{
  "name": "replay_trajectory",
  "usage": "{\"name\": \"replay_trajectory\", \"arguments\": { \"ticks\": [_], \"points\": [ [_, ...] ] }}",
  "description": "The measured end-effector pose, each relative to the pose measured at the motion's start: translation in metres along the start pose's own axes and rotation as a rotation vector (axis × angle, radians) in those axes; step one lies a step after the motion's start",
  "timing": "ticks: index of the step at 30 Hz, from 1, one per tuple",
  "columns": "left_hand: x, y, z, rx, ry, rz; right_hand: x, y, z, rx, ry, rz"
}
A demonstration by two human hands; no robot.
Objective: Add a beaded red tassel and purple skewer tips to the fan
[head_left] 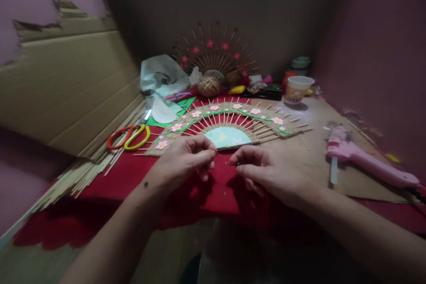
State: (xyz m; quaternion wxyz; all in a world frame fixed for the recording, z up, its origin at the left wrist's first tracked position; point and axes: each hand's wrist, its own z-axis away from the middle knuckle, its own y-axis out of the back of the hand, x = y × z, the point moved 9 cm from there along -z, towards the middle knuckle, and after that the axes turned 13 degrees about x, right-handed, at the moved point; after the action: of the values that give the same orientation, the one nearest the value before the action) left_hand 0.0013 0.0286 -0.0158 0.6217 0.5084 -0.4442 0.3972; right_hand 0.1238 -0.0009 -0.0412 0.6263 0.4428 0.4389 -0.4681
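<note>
My left hand (196, 155) is closed in a pinch above the red cloth (216, 195). A trace of red shows at its fingertips, too small to name. Facing it, my right hand (262, 168) has thumb and forefinger curled together around a small dark round piece (237, 164). Just beyond both hands lies a half-round fan (214, 108) of thin sticks woven with twine. Pink flowers and a green wavy line run along its band, and a pale blue half-disc (229, 136) forms its base.
Scissors (128, 137) and thin sticks (89, 173) lie at left beside a cardboard panel (73, 80). Behind are a twine ball (209, 86) and another flowered fan (213, 49). At right, a paper cup (297, 91) and pink glue gun (369, 157) rest on a brown board (319, 142).
</note>
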Motion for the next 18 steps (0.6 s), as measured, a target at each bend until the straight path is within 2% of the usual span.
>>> {"name": "replay_trajectory", "arguments": {
  "ticks": [2, 5, 7, 14, 18],
  "points": [
    [-0.004, 0.0, -0.003, 0.014, -0.009, -0.143, -0.014, 0.008, -0.003, 0.093, 0.203, 0.301],
    [0.0, 0.0, -0.007, 0.084, -0.142, -0.379, -0.031, 0.006, -0.001, 0.167, 0.549, 0.683],
    [0.003, -0.003, -0.008, 0.107, -0.231, -0.494, -0.031, 0.001, -0.001, 0.156, 0.644, 0.802],
    [0.005, -0.009, -0.011, 0.116, -0.353, -0.555, -0.038, 0.006, -0.01, 0.218, 0.639, 0.797],
    [0.007, -0.007, -0.01, 0.147, -0.37, -0.526, -0.039, 0.004, -0.018, 0.226, 0.551, 0.729]
  ]
}}
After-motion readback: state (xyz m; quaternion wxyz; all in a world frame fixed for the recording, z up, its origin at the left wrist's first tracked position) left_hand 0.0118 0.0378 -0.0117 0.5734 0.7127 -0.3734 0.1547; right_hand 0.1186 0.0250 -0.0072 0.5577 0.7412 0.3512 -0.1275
